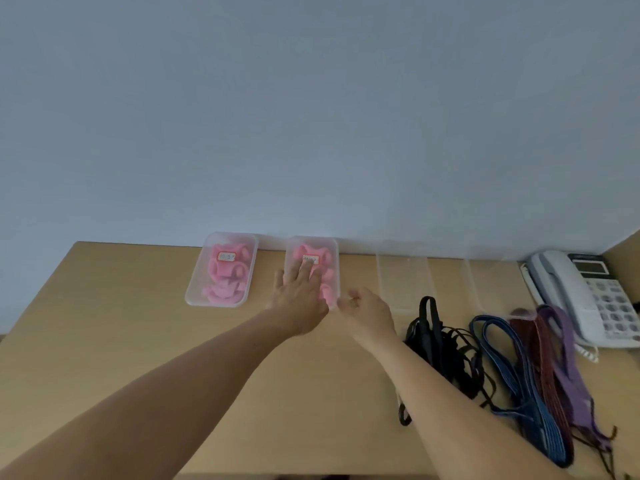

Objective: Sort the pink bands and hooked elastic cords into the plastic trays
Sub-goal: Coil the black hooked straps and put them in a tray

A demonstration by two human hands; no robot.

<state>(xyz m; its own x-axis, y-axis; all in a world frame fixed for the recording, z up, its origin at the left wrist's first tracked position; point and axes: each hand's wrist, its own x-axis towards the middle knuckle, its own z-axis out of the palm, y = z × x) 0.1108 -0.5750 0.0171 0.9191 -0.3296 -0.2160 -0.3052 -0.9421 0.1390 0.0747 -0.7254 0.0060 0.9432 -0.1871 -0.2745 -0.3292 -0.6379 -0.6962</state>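
A light wooden table (121,341) stands against a pale blue-grey wall. Well to the left of your left hand sits a clear plastic tray (194,296) with a red-edged label, filled with pink bands (221,289).

Your left hand (299,292) reaches forward with its fingers straight and slightly spread. It lies flat on more pink bands inside a second clear plastic tray (334,258), which carries a similar label. The hand grips nothing.

Just to its right, your right hand (363,308) sits at that tray's near right corner. Its fingers are curled, with thumb and forefinger close together at the rim. You cannot tell whether they pinch the rim.

Beyond and to the right of the right hand stand two more clear plastic trays, a third tray (405,275) and, further right, a fourth tray (491,282).

Right of your right forearm, the hooked elastic cords lie loose on the table. A tangle of black cords (440,341) is nearest the arm, then a blue cord (512,372), a maroon cord (545,355) and a purple cord (568,344). Farthest right stands a white desk telephone (568,289), just beyond the purple cord.
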